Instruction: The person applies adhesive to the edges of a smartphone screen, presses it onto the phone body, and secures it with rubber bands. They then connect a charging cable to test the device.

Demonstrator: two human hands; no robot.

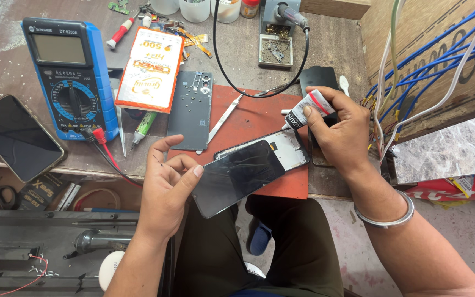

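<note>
We have the left hand (pixel 166 184) pinching the near corner of a glossy black phone screen (pixel 237 176), flat glass, lifted off its pale frame (pixel 288 147), both over the orange mat (pixel 248 118). Right hand (pixel 339 129) is closed around a soft white glue tube (pixel 306 109), black nozzle at the frame's far edge. Matte grey back cover (pixel 189 110) left of mat, blue multimeter (pixel 68 77) further left.

A blue meter (pixel 71 80) with a grey screen sits upper left, an orange-and-white packet (pixel 149 69) beside it, a dark phone (pixel 15 137) at far left, a black screen panel (pixel 237 175) (held mid-frame) and a white-red tube (pixel 309 107) right of centre.
</note>
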